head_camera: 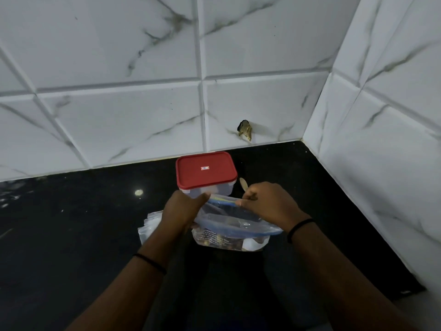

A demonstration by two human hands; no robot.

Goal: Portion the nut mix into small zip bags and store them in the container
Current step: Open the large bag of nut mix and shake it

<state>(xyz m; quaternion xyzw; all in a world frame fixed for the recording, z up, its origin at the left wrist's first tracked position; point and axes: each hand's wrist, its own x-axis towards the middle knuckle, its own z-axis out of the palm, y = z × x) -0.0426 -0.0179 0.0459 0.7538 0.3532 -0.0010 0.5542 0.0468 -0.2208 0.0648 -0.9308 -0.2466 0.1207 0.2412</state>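
Holding: both hands are at the mouth of a clear zip bag (229, 220) raised just above the black counter (71, 223)
Left hand: left hand (182, 211) grips the bag's left edge, fingers curled round the plastic with the thumb stretched toward the zip strip
Right hand: right hand (267, 201) has its fingers curled tight, pinching the right end of the blue-and-yellow zip strip; a pale spoon (244, 183) sticks up from behind the knuckles (whether this hand also holds it I cannot tell)
Bag contents: brown nut mix (214, 242) shows through the printed lower part of the bag
Spare bags: a stack of empty zip bags (149, 225) lies on the counter, partly under the left wrist
Container: a clear container (207, 187) with its red lid (205, 169) closed stands just behind the hands, near the tiled wall (119, 115)
Wrists: a dark band circles each wrist
Wall: a chipped hole (244, 130) marks the tile above the counter's back edge
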